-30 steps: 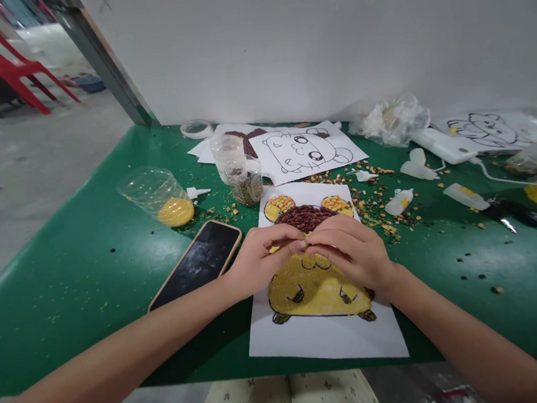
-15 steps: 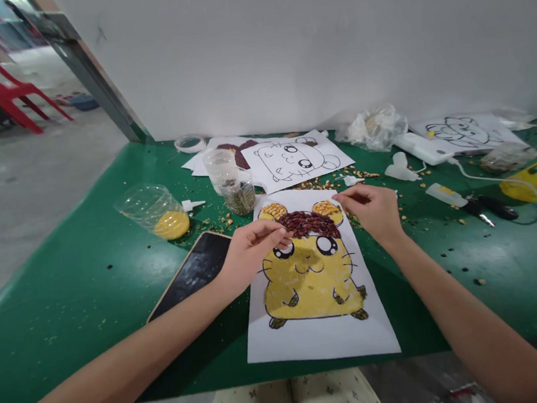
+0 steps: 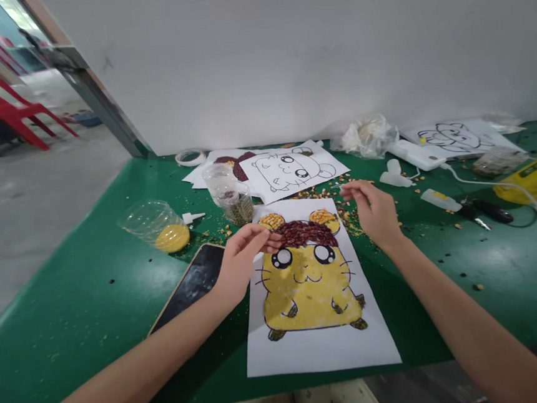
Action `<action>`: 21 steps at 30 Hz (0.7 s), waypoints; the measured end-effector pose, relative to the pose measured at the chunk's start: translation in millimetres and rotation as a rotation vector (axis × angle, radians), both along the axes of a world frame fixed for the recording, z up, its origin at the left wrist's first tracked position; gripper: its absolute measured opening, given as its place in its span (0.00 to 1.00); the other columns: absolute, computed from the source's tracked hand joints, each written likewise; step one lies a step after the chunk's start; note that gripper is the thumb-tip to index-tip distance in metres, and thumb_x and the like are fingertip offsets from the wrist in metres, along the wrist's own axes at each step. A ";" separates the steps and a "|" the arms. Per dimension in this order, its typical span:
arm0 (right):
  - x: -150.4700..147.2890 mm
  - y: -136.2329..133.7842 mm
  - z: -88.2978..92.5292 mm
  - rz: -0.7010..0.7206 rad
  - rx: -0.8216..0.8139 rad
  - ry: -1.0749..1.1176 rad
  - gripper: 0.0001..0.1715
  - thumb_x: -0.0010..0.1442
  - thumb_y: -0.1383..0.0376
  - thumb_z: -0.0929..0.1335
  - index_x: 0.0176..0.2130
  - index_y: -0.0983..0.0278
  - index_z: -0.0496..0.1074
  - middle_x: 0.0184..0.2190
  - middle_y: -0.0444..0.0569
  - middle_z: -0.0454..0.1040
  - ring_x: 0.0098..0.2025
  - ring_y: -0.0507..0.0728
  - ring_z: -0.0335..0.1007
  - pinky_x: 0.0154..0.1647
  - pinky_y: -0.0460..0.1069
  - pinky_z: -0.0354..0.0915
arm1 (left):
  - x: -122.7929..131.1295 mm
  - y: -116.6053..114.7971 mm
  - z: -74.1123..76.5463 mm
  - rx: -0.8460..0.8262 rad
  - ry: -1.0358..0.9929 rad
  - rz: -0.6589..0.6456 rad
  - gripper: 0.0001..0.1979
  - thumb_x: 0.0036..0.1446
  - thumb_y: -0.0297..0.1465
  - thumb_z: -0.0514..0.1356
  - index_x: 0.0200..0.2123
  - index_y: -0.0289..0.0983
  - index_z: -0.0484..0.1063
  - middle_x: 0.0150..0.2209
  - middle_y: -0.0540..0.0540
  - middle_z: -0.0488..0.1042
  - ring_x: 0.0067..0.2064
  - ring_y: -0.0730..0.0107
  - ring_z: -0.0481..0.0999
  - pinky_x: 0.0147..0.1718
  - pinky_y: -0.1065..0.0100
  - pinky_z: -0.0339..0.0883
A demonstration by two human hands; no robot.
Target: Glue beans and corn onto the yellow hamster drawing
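Note:
A sheet with a hamster picture lies in front of me; yellow grains fill its body, dark red beans its head top, and orange corn kernels its ears. Over the picture's left edge, beside the red beans, my left hand hovers with thumb and forefinger pinched; what they hold, if anything, is too small to name. My right hand is off the sheet's upper right corner, above loose grains, its fingers pressed together next to a white nozzle cap mostly hidden behind them. Anything in that pinch is hidden.
Left of the sheet are a dark slate board, a clear jar of yellow grains and a jar of green beans. Drawings lie behind. At right are a glue bottle, a white cable and a yellow container.
My right hand has moved from the hamster's right ear to the loose grains beside the sheet. My left hand has shifted slightly left, uncovering the left eye. The view has tilted up a little.

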State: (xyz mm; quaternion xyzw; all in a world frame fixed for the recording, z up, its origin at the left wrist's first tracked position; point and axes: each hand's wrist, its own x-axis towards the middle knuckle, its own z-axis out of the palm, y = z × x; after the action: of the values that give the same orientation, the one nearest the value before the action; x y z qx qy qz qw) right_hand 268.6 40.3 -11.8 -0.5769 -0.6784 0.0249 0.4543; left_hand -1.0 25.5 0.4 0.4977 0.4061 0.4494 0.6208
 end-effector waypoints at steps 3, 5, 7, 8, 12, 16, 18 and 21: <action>-5.5 2.3 -1.4 0.058 0.104 -0.144 0.14 0.58 0.72 0.58 0.37 0.63 0.71 0.43 0.53 0.71 0.47 0.59 0.67 0.46 0.56 0.64 | -0.3 -0.3 2.3 -0.004 -0.066 -0.005 0.06 0.55 0.30 0.55 0.27 0.35 0.65 0.33 0.46 0.77 0.33 0.71 0.75 0.34 0.69 0.67; -8.6 3.1 -2.5 0.059 0.109 -0.184 0.11 0.57 0.71 0.60 0.35 0.63 0.71 0.43 0.53 0.70 0.48 0.60 0.66 0.46 0.56 0.63 | -0.4 -0.7 3.6 -0.011 -0.117 -0.033 0.06 0.54 0.27 0.52 0.25 0.35 0.62 0.32 0.46 0.76 0.32 0.70 0.75 0.32 0.69 0.66; -12.3 2.0 -3.0 0.077 0.095 -0.190 0.09 0.57 0.69 0.62 0.35 0.63 0.71 0.41 0.52 0.71 0.45 0.59 0.67 0.43 0.54 0.64 | -0.9 -1.0 3.7 -0.008 -0.150 -0.065 0.07 0.53 0.26 0.50 0.23 0.36 0.60 0.31 0.46 0.76 0.30 0.70 0.74 0.30 0.68 0.66; -14.5 0.7 -2.9 0.091 0.079 -0.186 0.08 0.58 0.68 0.62 0.35 0.63 0.71 0.39 0.52 0.71 0.43 0.58 0.68 0.41 0.53 0.64 | -1.3 -1.1 3.3 -0.003 -0.157 -0.075 0.08 0.53 0.26 0.50 0.23 0.36 0.59 0.30 0.46 0.75 0.30 0.70 0.73 0.29 0.68 0.65; -23.4 -8.4 -0.5 0.085 -0.059 -0.098 0.09 0.58 0.60 0.65 0.34 0.63 0.71 0.21 0.43 0.70 0.23 0.52 0.66 0.26 0.46 0.60 | -2.7 -2.3 1.0 0.053 -0.127 -0.111 0.13 0.59 0.31 0.50 0.23 0.35 0.62 0.30 0.46 0.74 0.30 0.71 0.72 0.29 0.69 0.65; -29.9 -15.7 2.5 0.094 -0.207 0.009 0.15 0.59 0.56 0.63 0.29 0.63 0.68 0.13 0.40 0.65 0.16 0.49 0.61 0.21 0.45 0.56 | -1.4 -4.8 2.6 0.115 -0.032 -0.152 0.09 0.58 0.32 0.54 0.28 0.34 0.67 0.30 0.46 0.73 0.29 0.74 0.71 0.29 0.71 0.65; -33.6 -16.4 3.9 0.157 -0.266 0.163 0.14 0.60 0.56 0.62 0.31 0.63 0.67 0.17 0.42 0.69 0.20 0.50 0.66 0.24 0.45 0.60 | -0.4 -6.1 4.3 0.123 0.013 -0.156 0.07 0.57 0.32 0.56 0.31 0.33 0.68 0.30 0.47 0.73 0.29 0.74 0.71 0.29 0.72 0.65; -40.6 -15.1 6.6 0.363 -0.418 0.601 0.11 0.60 0.57 0.62 0.35 0.62 0.67 0.28 0.46 0.74 0.29 0.52 0.71 0.34 0.48 0.66 | 0.2 -7.5 5.6 0.113 0.045 -0.156 0.07 0.56 0.32 0.57 0.33 0.33 0.68 0.31 0.46 0.74 0.30 0.74 0.72 0.29 0.72 0.65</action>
State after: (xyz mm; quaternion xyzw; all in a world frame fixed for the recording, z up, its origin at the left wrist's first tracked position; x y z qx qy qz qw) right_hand 228.0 25.2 -5.2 -0.4946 -0.5867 0.4095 0.4935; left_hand -0.9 18.1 6.1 0.5719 0.3539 0.4105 0.6157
